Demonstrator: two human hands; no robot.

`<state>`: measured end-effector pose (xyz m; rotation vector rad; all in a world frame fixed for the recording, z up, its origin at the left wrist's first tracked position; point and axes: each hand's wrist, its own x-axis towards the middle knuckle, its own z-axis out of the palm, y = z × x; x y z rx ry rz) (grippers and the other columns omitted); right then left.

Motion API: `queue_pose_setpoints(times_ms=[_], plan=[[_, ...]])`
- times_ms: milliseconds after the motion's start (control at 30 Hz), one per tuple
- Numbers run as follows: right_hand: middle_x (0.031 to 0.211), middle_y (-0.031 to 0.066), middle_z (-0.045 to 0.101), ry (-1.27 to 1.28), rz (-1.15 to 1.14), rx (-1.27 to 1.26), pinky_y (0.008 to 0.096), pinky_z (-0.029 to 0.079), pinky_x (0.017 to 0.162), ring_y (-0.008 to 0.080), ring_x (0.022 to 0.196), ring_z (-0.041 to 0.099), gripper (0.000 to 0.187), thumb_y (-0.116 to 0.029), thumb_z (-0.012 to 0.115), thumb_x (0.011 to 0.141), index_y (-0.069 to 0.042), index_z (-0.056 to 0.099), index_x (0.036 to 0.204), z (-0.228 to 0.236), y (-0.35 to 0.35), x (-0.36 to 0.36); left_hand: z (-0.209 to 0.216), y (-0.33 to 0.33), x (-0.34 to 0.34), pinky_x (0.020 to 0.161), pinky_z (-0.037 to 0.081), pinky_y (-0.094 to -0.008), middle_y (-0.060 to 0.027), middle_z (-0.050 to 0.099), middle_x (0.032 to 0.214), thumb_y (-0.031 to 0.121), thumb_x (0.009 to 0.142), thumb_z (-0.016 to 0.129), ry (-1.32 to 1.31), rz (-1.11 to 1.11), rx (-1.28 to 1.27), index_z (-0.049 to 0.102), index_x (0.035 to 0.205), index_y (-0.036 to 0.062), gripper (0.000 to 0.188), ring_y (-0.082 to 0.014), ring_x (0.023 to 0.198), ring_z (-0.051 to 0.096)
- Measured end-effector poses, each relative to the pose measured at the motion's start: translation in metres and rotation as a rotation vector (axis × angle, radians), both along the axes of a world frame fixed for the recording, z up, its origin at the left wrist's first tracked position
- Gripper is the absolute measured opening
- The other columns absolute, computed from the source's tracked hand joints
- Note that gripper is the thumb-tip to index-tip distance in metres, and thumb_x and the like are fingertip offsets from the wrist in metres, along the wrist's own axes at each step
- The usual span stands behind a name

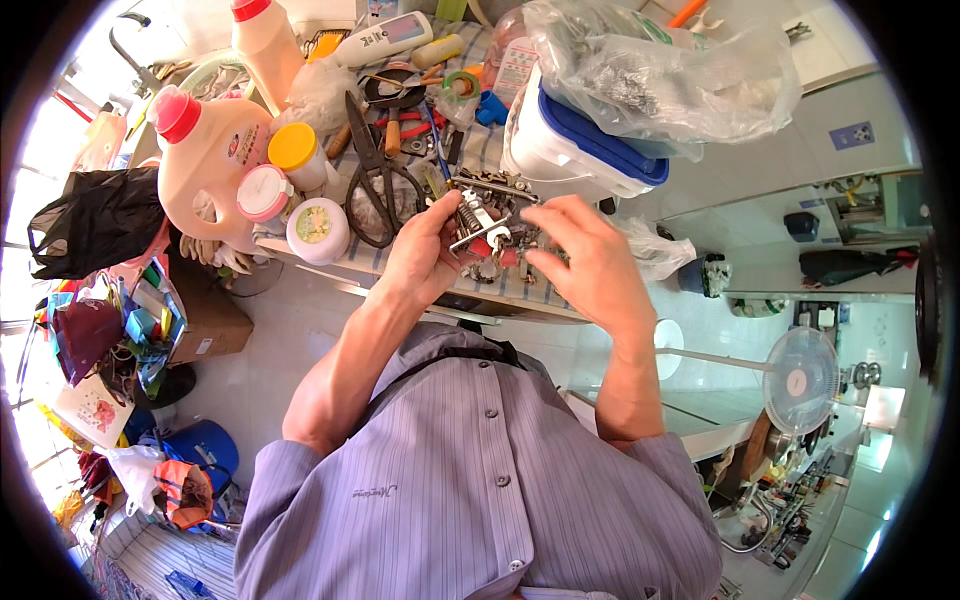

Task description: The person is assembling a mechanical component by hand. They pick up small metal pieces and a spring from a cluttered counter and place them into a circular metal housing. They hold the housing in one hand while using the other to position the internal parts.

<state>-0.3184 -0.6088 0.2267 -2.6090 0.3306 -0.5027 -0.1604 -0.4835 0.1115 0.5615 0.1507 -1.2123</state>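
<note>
Your left hand [420, 250] pinches a metal spring mechanism [466, 218], thumb laid along its near left edge and the other fingers curled mostly out of sight below. The piece is up off the table, tilted, at the front edge of the striped tablecloth [480, 150], with a coiled spring and a white block [490, 219] showing on it. Your right hand [593, 262] stands just beside its right end, thumb and forefinger spread apart; whether a fingertip touches the metal, or holds something tiny, you cannot tell from this angle.

The step in hand looks like close handwork on the mechanism, the left hand serving as the vise and the right as the working hand. The next move likely calls for a firm left pinch and a small, exact touch from the right fingertips, since the spring could jump if it is under load. Loose metal hardware [487, 271] lies right below, so a dropped part could be hard to pick out. The black-handled scissors [372, 165] lie to the left, apart from both hands.
</note>
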Motion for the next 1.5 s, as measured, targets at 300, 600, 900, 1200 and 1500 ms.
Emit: queue_pose_setpoints(times_ms=[300, 600, 900, 1200, 1500], plan=[[0.079, 0.0061, 0.07, 0.086, -0.099, 0.695, 0.027, 0.05, 0.061, 0.012, 0.064, 0.062, 0.013, -0.004, 0.067, 0.092, 0.002, 0.073, 0.102, -0.007, -0.016, -0.005, 0.019, 0.007, -0.001, 0.075, 0.063, -0.0345, -0.0143, 0.075, 0.109, 0.026, 0.11, 0.046, -0.002, 0.018, 0.068, 0.062, 0.121, 0.0006, 0.032, -0.0209, 0.092, 0.074], [0.083, 0.006, 0.073, 0.035, -0.135, 1.006, 0.0219, 0.046, 0.056, 0.0083, 0.065, 0.063, 0.016, -0.009, 0.063, 0.098, 0.001, 0.072, 0.107, -0.007, -0.019, -0.018, 0.004, 0.009, -0.002, 0.083, 0.061, -0.0353, -0.0124, 0.075, 0.11, 0.026, 0.109, 0.049, 0.028, -0.02, -0.045, 0.063, 0.121, 0.002, 0.03, -0.02, 0.097, 0.073], [0.083, 0.0041, 0.073, 0.036, -0.162, 0.894, 0.0214, 0.045, 0.055, 0.0066, 0.067, 0.063, 0.019, -0.012, 0.063, 0.098, 0.0, 0.073, 0.109, 0.007, -0.027, -0.031, 0.002, 0.011, -0.002, 0.082, 0.062, -0.0353, -0.0133, 0.075, 0.109, 0.026, 0.11, 0.049, 0.034, -0.017, -0.07, 0.063, 0.121, 0.0019, 0.03, -0.0209, 0.095, 0.073], [0.101, 0.007, 0.069, -0.32, -0.116, 0.357, 0.0278, 0.051, 0.073, 0.0149, 0.08, 0.064, 0.019, -0.003, 0.071, 0.091, 0.0, 0.073, 0.11, 0.035, -0.006, -0.02, 0.019, 0.014, -0.009, 0.079, 0.062, -0.0343, -0.0163, 0.075, 0.111, 0.028, 0.11, 0.046, -0.112, -0.013, -0.053, 0.063, 0.12, -0.0029, 0.037, -0.0214, 0.094, 0.074], [0.096, 0.0085, 0.065, 0.03, 0.105, -0.119, 0.041, 0.05, 0.081, 0.0303, 0.092, 0.063, 0.02, -0.011, 0.078, 0.081, -0.003, 0.071, 0.098, 0.005, 0.021, 0.008, 0.018, 0.022, -0.012, 0.07, 0.063, -0.0363, -0.014, 0.074, 0.107, 0.027, 0.11, 0.048, -0.192, -0.006, -0.122, 0.062, 0.121, -0.0032, 0.035, -0.0226, 0.087, 0.074]])
